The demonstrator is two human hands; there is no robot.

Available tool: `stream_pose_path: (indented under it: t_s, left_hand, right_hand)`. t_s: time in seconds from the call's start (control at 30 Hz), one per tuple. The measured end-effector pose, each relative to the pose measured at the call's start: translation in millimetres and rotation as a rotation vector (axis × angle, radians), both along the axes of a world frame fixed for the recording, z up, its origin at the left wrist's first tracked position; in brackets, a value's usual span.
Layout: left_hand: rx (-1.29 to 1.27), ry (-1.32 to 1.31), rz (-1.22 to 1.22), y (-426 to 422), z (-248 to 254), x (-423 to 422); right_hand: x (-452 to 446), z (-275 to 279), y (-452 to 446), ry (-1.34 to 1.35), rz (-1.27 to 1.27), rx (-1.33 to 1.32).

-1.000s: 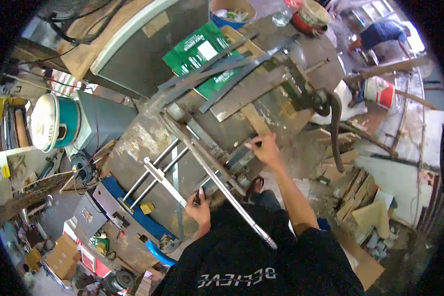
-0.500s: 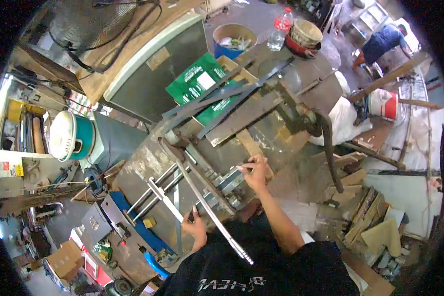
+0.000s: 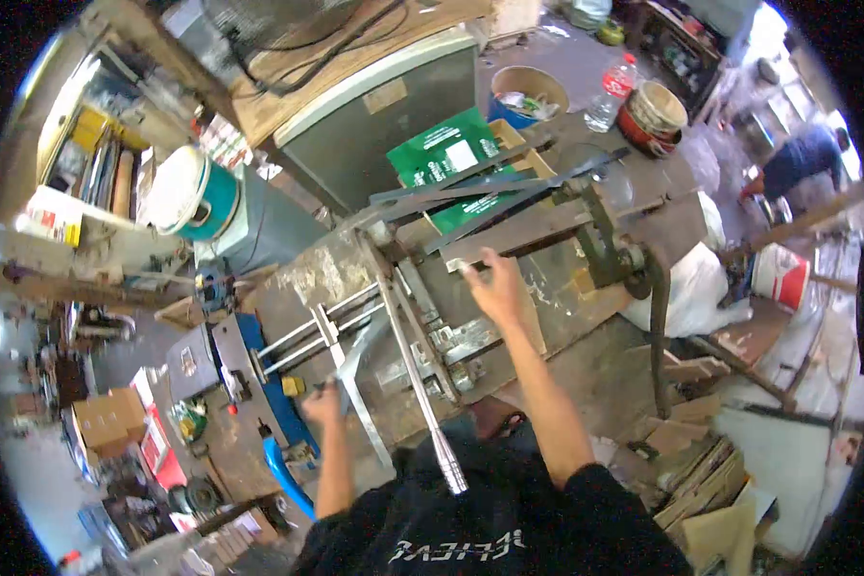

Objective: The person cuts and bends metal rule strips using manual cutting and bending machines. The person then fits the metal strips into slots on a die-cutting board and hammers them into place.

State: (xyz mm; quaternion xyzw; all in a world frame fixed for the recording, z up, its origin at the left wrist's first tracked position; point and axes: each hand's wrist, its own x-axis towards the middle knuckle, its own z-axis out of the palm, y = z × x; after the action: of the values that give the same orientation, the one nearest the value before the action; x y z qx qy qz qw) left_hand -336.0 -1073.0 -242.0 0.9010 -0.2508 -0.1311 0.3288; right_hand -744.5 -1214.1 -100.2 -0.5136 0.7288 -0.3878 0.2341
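My left hand (image 3: 324, 403) is left of the bench-mounted lever tool, fingers closed around the near end of a flat metal strip (image 3: 357, 357), which is blurred and slanted. My right hand (image 3: 496, 293) hovers over the bench beyond the tool, thumb and fingers apart, near the end of a wide flat steel bar (image 3: 518, 245). I cannot tell whether the fingertips touch that bar. Between my hands a long lever (image 3: 415, 370) with a shiny ribbed handle (image 3: 448, 463) reaches toward my chest. Metal blocks (image 3: 461, 338) lie at the tool's base. Two parallel rods (image 3: 302, 344) carry a white crossbar (image 3: 350, 384).
Dark steel strips (image 3: 494, 206) lie across a green box (image 3: 442, 154) at the back. A curved iron handle (image 3: 659, 326) hangs off the bench's right side. A plastic bottle (image 3: 610, 96) stands farther back. Another person (image 3: 802, 158) bends over at the far right.
My left hand has moved left from the tool, and the flat strip has changed angle. My right hand has left the metal blocks and moved farther away, its fingers now spread.
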Motion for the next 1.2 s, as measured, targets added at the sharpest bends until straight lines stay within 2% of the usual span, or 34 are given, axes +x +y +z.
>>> stream_pose_path:
  t_s: [0.03, 0.07, 0.1, 0.13, 0.17, 0.2, 0.27, 0.3, 0.33, 0.4, 0.5, 0.6, 0.63, 0.67, 0.7, 0.73, 0.8, 0.83, 0.87, 0.93, 1.0, 1.07, 1.1, 1.17, 1.2]
  left_hand:
    - [0.164, -0.119, -0.065, 27, 42, 15]
    - [0.069, -0.012, -0.065, 54, 87, 19]
    - [-0.038, 0.29, -0.047, 84, 111, 31]
    - [-0.126, 0.298, -0.156, 120, 108, 54]
    - [-0.189, 0.325, -0.112, 141, 125, 40]
    - [-0.245, 0.351, -0.073, 158, 152, 17]
    - [0.096, 0.39, -0.123, 179, 179, -28]
    - [-0.048, 0.486, -0.177, 177, 182, -70]
    - [0.039, 0.403, -0.18, 173, 189, -108]
    - [-0.039, 0.519, -0.309, 179, 161, -151]
    - [-0.076, 0.568, -0.387, 157, 178, -243]
    - [-0.098, 0.692, -0.513, 139, 203, -314]
    - [0.082, 0.646, -0.83, 126, 214, -320]
    - [0.261, 0.58, -1.15, 107, 220, -321]
    - [0.382, 0.74, -1.328, 88, 215, -329]
    - [0.309, 0.715, -1.531, 71, 230, -351]
    - [0.43, 0.812, -1.534, 20, 191, -359]
    - [0.431, 0.528, -1.575, 3, 212, -393]
    - [0.322, 0.59, -1.593, -16, 217, -421]
    - [-0.022, 0.162, -1.679, -36, 239, -495]
    - [-0.495, -0.037, -1.815, -36, 239, -554]
    - [-0.67, 0.027, -1.797, -39, 234, -593]
    - [-0.671, 0.016, -1.773, -57, 228, -592]
    - [-0.175, 0.296, -1.836, -93, 221, -581]
    - [-0.166, 0.285, -1.803, -110, 220, -571]
  right_hand:
    - [-15, 9, 11, -0.21, 0.022, -0.013]
    - [-31, 5, 33, -0.243, 0.053, -0.033]
    - [-47, 0, 66, -0.282, 0.076, -0.051]
    - [-61, -7, 100, -0.231, 0.099, 0.078]
    - [-73, -14, 133, -0.18, 0.117, 0.202]
    - [-81, -24, 168, -0.274, 0.225, 0.315]
    - [-87, -21, 227, -0.522, 0.397, 0.536]
    - [-83, 2, 242, -0.667, 0.462, 0.619]
    - [-81, 19, 255, -0.772, 0.43, 0.615]
    - [-85, 36, 268, -0.965, 0.274, 0.477]
    - [-119, 32, 278, -1.247, -0.064, 0.316]
    - [-180, 58, 292, -1.235, -0.267, 0.179]
    - [-200, 60, 297, -1.22, -0.289, 0.036]
    - [-221, 68, 304, -1.087, -0.338, -0.039]
    - [-243, 81, 311, -1.057, -0.349, -0.116]
    - [-265, 92, 317, -1.019, -0.353, -0.198]
    - [-301, 100, 328, -0.908, -0.366, -0.235]
    - [-315, 99, 328, -0.817, -0.348, -0.226]
    - [-324, 96, 324, -0.8, -0.359, -0.258]
    - [-332, 82, 308, -0.671, -0.336, -0.334]
    - [-327, 73, 279, -0.632, -0.341, -0.377]
    - [-322, 66, 242, -0.641, -0.352, -0.48]
    - [-319, 64, 225, -0.683, -0.344, -0.511]
    - [-311, 72, 187, -0.74, -0.341, -0.497]
    - [-306, 74, 167, -0.786, -0.368, -0.495]
